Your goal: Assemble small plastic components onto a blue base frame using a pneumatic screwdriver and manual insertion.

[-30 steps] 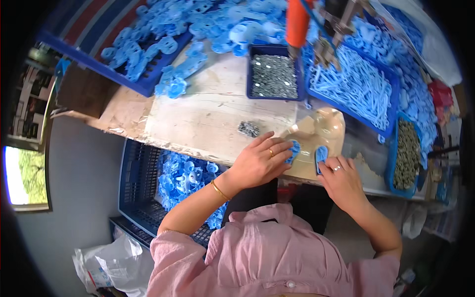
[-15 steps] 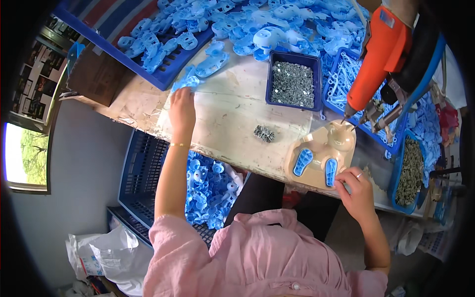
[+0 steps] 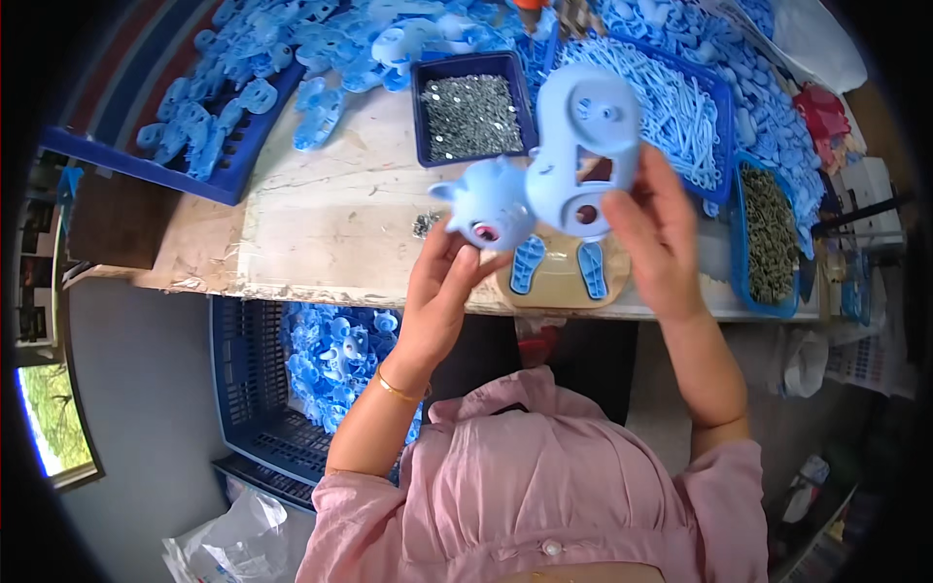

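Above the bench, my left hand (image 3: 442,287) pinches a light-blue plastic animal head (image 3: 491,206) with pointed ears and a dark pink eye. My right hand (image 3: 661,233) grips a light-blue plastic body shell (image 3: 569,185) with a round recess and cut-out openings. Head and shell meet side by side; whether they are joined, I cannot tell. Beneath them lies a tan moulded fixture (image 3: 559,287), its upper part hidden by the pieces. Two blue foot-shaped parts, a left one (image 3: 527,266) and a right one (image 3: 592,270), sit in it.
Small metal fasteners fill a dark-blue tray (image 3: 425,146); a small pile (image 3: 426,225) lies nearby. Blue trays hold link-like parts (image 3: 680,107) and screws (image 3: 768,233). Blue shells heap at the back. An orange power screwdriver (image 3: 531,14) shows at the top. A crate (image 3: 253,389) stands below.
My left hand has come from the far-left shells to above the fixture, holding the head. My right hand has lifted from the fixture's edge and now holds the body shell. The view has shifted.
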A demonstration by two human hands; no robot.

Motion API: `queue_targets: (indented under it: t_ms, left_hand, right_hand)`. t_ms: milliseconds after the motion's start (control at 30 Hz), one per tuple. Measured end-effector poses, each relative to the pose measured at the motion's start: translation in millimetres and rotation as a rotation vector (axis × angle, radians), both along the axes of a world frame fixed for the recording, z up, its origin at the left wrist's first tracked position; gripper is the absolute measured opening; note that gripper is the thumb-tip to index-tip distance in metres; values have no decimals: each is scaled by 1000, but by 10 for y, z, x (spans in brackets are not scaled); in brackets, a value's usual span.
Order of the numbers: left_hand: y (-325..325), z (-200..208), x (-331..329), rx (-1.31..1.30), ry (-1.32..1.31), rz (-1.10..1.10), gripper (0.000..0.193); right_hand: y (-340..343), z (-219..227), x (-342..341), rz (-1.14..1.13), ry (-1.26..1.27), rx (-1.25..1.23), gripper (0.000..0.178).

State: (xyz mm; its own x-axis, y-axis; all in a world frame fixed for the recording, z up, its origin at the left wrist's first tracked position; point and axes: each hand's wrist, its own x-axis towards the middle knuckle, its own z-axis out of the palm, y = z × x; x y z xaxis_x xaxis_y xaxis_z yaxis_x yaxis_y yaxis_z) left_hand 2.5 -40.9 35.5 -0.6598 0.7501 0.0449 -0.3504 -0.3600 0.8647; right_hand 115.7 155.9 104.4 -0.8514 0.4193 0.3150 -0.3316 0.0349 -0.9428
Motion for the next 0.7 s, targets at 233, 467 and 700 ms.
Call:
queue_targets:
  t_ms: [233,467,700]
  left_hand:
    - [186,-157,-30,-523,1160,58,81]
    - [150,-310,-25,-590,1145,15,81]
    - [174,-317,-47,-572,1166,-4,78]
  right_hand:
    - [13,-277,391,-180,-226,993,29]
    - [-12,-727,393,-147,-350,1245,38]
    - [68,-718,300,-1,-367,1265,32]
